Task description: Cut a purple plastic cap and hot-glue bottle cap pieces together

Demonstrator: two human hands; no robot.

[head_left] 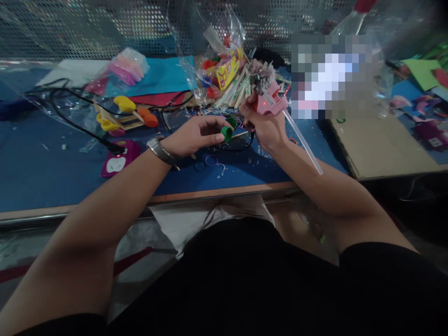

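Note:
My left hand (pixel 198 134) pinches a small green bottle cap (pixel 227 134) between thumb and fingers. A second green cap (pixel 231 122) shows right behind it; whether the two touch I cannot tell. My right hand (pixel 266 125) is wrapped round a pink hot glue gun (pixel 271 101) with a small red light lit on it. From the gun's back end a long whitish glue stick (pixel 304 144) slants down over my right forearm. The gun's nozzle is hidden from view. Below my left hand, a purple ring (pixel 211 160) lies on the blue tabletop (pixel 42 172).
A purple device (pixel 121 157) with a black cable stands at left, near a small stick-built model with yellow and orange caps (pixel 122 116). Behind my hands are wooden sticks (pixel 233 93) and a plastic bag of caps (pixel 210 65). A cardboard box (pixel 381 149) lies at right.

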